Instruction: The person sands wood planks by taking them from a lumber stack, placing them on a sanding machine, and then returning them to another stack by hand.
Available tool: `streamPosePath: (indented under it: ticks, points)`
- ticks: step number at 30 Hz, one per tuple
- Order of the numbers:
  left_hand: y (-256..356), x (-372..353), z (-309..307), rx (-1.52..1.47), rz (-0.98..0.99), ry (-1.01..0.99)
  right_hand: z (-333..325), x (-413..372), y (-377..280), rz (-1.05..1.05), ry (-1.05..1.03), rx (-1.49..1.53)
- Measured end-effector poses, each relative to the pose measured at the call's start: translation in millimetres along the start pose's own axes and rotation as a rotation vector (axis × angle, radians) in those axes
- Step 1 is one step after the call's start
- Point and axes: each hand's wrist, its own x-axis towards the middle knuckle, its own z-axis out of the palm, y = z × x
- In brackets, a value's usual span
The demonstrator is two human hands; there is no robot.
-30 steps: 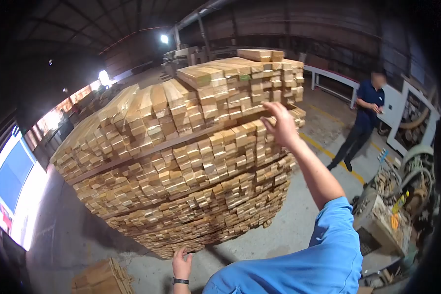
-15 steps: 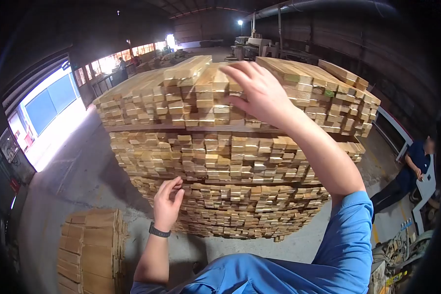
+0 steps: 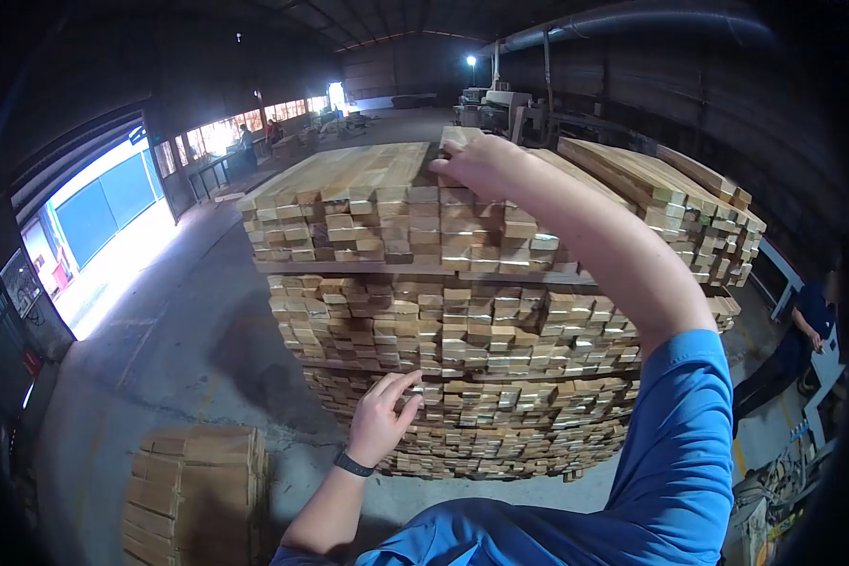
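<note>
A tall stack of wooden strips [image 3: 500, 335] stands in front of me, its layers divided by thin boards. My right hand [image 3: 478, 165] reaches to the top of the stack, fingers bent around the end of a raised wooden piece [image 3: 460, 135]. My left hand [image 3: 385, 418], with a dark watch on the wrist, is beside the lower layers at the near side, its thumb and fingers apart and nothing in it.
A bundle of brown slats [image 3: 194, 495] sits on the floor at lower left. At right are a person in dark clothes [image 3: 807, 321] and hoses or cables [image 3: 774, 500]. A bright doorway [image 3: 108, 208] is at left; machines [image 3: 505, 106] stand behind.
My right hand has gone from spread above the stack to closed on a piece on top. The stack appears further right in view, and my left hand has shifted right and down.
</note>
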Motion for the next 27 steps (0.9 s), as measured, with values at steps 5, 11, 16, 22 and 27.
streamPosePath:
  ticks: [5,11,16,22,27]
  points:
    - [-26,-7,-12,-0.049,-0.013,-0.038,-7,-12,5,0.006,-0.033,0.026]
    - [-33,12,2,-0.443,-0.105,-0.132,-34,-60,-7,0.050,-0.053,0.073]
    - [-11,57,21,-1.025,-0.195,-0.274,-67,-120,7,0.083,0.043,0.414]
    - [23,116,28,-1.523,-0.371,-0.314,-2,-218,127,0.539,-0.005,0.237]
    - [39,168,40,-1.867,-0.478,-0.422,81,-239,144,0.645,-0.204,0.214]
